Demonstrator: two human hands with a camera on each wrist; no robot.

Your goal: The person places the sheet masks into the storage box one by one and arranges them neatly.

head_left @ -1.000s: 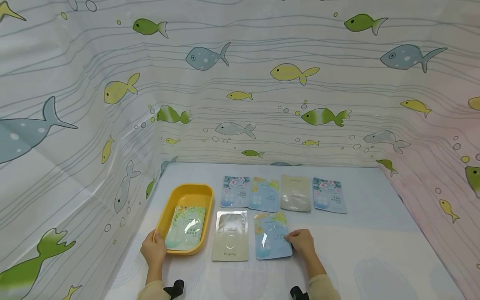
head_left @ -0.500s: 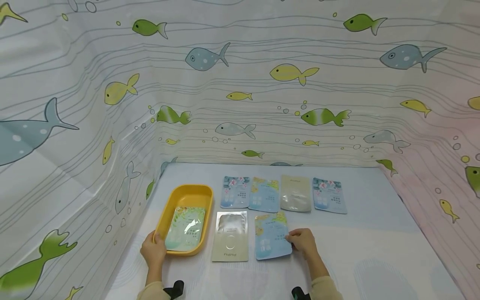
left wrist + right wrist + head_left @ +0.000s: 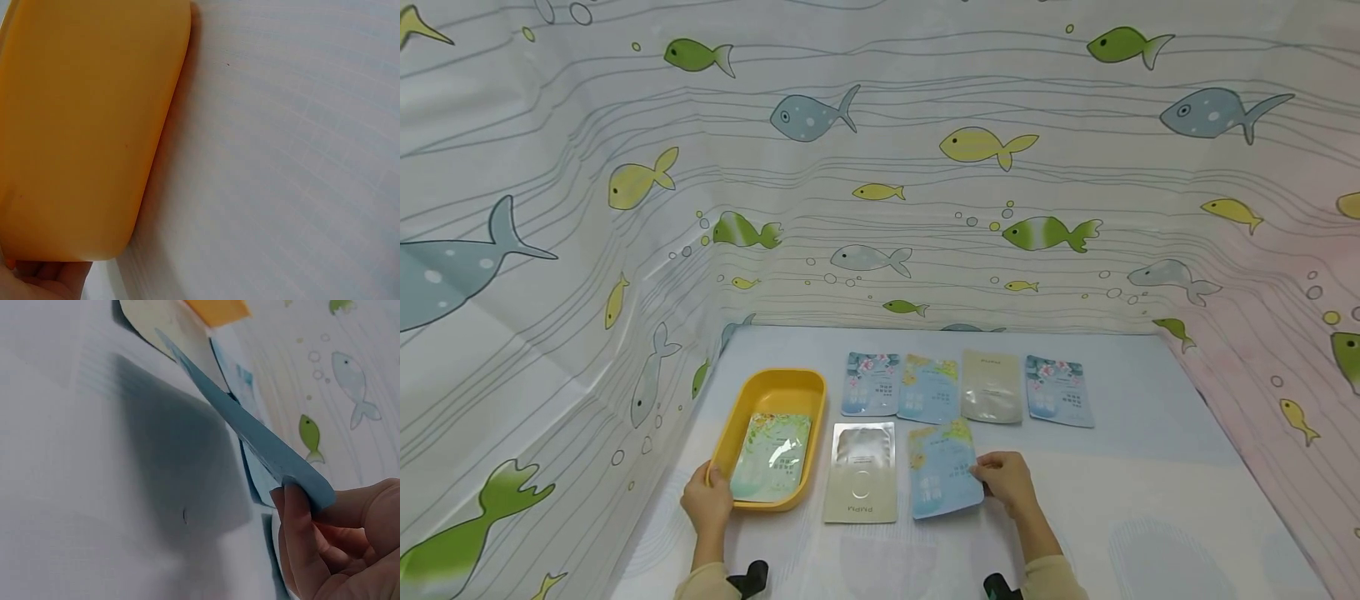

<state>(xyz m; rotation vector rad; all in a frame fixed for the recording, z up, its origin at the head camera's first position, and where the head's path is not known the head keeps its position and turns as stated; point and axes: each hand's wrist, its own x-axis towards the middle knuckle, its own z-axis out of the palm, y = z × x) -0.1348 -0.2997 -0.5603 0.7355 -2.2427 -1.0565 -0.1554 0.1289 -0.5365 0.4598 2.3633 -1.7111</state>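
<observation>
My left hand (image 3: 707, 504) grips the near left corner of a yellow plastic tray (image 3: 786, 390); in the left wrist view the outside of the tray (image 3: 87, 131) covers part of the hand. Inside the tray lies a green sheet mask packet (image 3: 771, 458). A light blue sheet mask packet (image 3: 942, 473) with yellow flowers is pinched at its right edge between the thumb and fingers of my right hand (image 3: 1009, 482). The right wrist view shows this packet (image 3: 250, 434) edge-on, tilted and raised, its shadow on the tabletop.
Between tray and held packet lies a silver and beige packet (image 3: 861, 483). Farther back is a row: a floral blue packet (image 3: 871, 385), a yellow-flowered blue one (image 3: 928, 392), a beige one (image 3: 991, 387) and another floral blue one (image 3: 1060, 392). Fish-printed sheeting (image 3: 880, 225) surrounds the table.
My right hand has shifted slightly up in the head view, and the light blue packet has tilted with it. The left hand and the tray stay almost where they were.
</observation>
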